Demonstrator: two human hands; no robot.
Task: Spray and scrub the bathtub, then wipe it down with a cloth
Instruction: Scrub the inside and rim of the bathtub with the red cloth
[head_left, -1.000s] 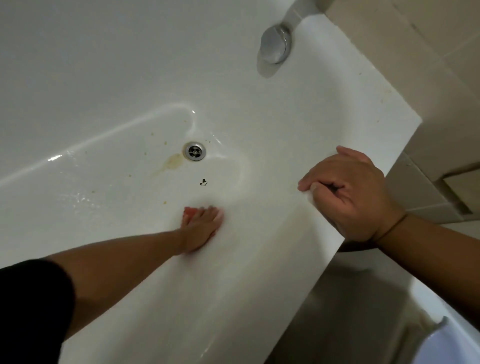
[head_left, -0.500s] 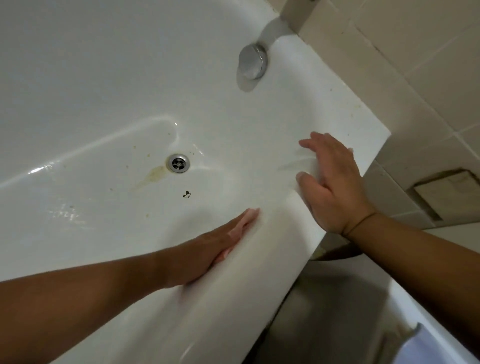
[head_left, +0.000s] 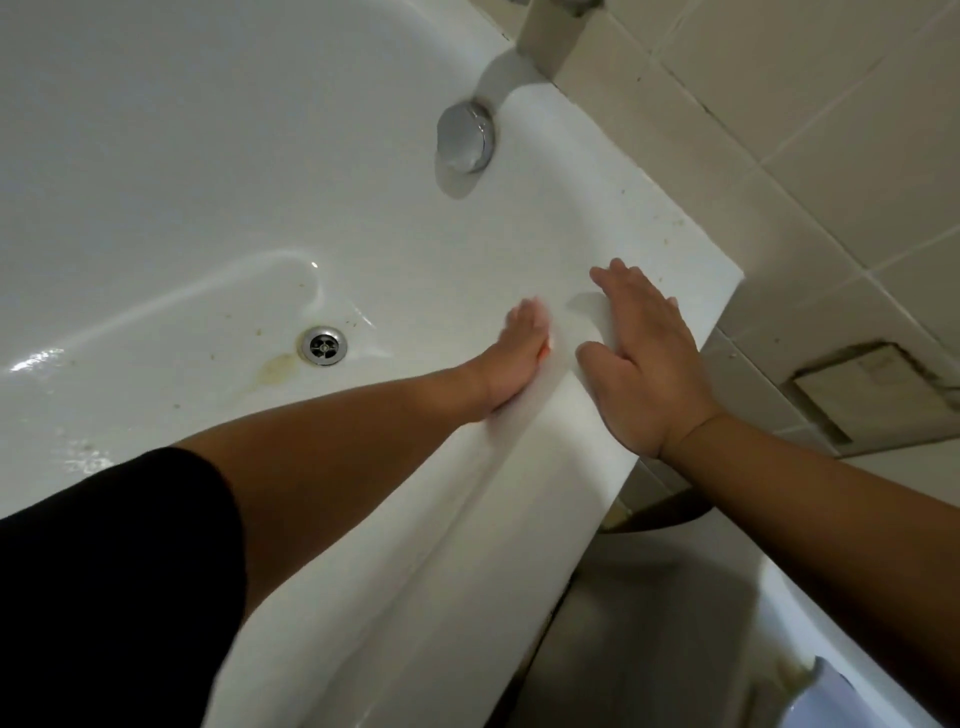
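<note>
Left hand (head_left: 519, 358) presses flat on the bathtub (head_left: 208, 156) wall, an orange sliver (head_left: 546, 354) beneath. Right hand (head_left: 644, 364) lies flat, fingers straight, on the rim (head_left: 680, 244).

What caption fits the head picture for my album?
Left hand presses inside the tub; right hand lies flat on the rim.

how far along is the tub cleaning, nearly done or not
Mid-scrub, I'd judge. Done: the bathtub floor glistens wet, so spraying looks finished. In hand: the left hand presses an orange item against the inner wall by the rim; the right hand lies flat on the rim. Left: the yellow stain beside the drain and brown specks, then the cloth wipe.
</note>
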